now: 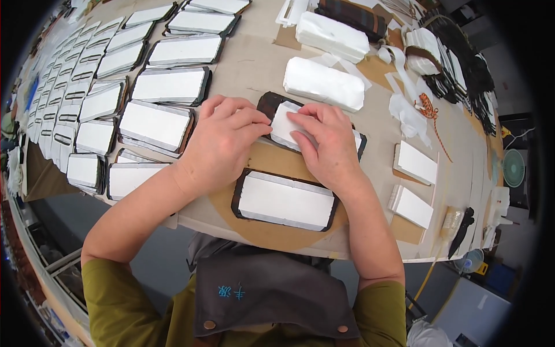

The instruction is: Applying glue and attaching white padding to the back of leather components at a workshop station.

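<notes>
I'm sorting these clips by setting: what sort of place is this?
Probably a small workshop for hand assembly. The left hand and right hand press a white pad into a dark panel, rows of finished panels cover the worktable, and wrapped white stacks wait nearby.
</notes>
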Tool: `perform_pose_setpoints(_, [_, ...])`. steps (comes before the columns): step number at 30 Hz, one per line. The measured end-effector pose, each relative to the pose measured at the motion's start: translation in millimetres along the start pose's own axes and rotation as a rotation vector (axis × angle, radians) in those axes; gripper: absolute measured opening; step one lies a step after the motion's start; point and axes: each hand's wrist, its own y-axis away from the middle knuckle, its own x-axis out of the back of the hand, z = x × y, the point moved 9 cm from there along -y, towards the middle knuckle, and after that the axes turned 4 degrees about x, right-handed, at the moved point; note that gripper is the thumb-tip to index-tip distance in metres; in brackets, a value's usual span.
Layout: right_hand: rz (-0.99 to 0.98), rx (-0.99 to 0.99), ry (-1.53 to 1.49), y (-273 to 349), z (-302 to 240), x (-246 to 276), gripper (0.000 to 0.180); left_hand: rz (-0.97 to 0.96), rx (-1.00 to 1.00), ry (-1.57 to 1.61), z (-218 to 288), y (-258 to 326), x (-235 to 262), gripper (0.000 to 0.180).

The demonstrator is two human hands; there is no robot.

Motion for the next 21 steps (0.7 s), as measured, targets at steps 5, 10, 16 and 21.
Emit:
perform_pose_setpoints(5, [-0.007, 0.000, 0.042, -0.5, -0.3, 0.2, 0.029, -0.015, -0.007, -0.016, 0.7, 5.8, -10.5, 0.033])
perform_pose_setpoints(10, [0.008, 0.007, 0.113, -3.0, -4.2, -1.7, 0.029, -0.007, -0.008, -0.037, -0.4, 8.5, -11.8, 0.033])
perform_pose_setpoints(16, [0.021, 0.008, 0.076, -1.2, -1.4, -2.1, 0.028, -0.046, 0.158, 0.151, -25.1, -9.6, 0.2, 0.037])
perform_pose_setpoints(21, [-0.009, -0.003, 0.064, -0.5, 2.0, -0.8, 0.028, -0.068, -0.011, -0.069, 15.8, -21.7, -25.8, 0.044])
